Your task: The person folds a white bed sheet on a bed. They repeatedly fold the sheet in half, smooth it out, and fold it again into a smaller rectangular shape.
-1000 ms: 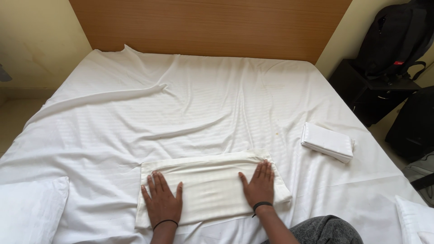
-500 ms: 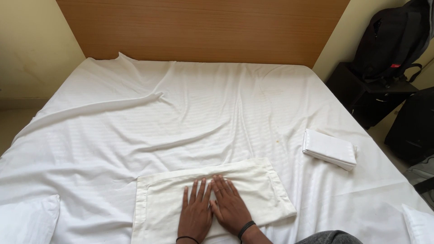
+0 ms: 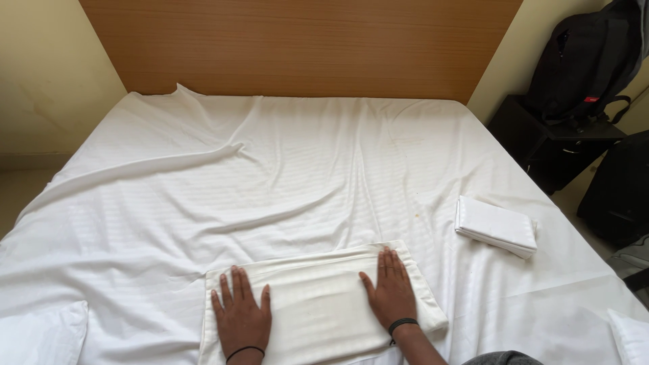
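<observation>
On the bed point(image 3: 304, 169) near its foot lies a folded cream pillowcase point(image 3: 318, 307). Left hand point(image 3: 241, 316) and right hand point(image 3: 391, 294) press flat on it, fingers spread, gripping nothing. A folded white sheet point(image 3: 495, 225) lies well apart.

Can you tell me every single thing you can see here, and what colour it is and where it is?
Folded pillowcase: one, cream white, flat on the bed at the near edge, under both hands.
Folded white cloth: one, white, on the bed's right side, apart from the pillowcase.
Bedsheet: one, white, wrinkled, covering the bed.
Pillows: two, white, one at the lower left corner, one at the lower right.
Headboard: one, brown wood, at the far end.
Backpack: one, black, upper right, on a dark stand.
Left hand: flat on the pillowcase's left part.
Right hand: flat on its right part.
</observation>
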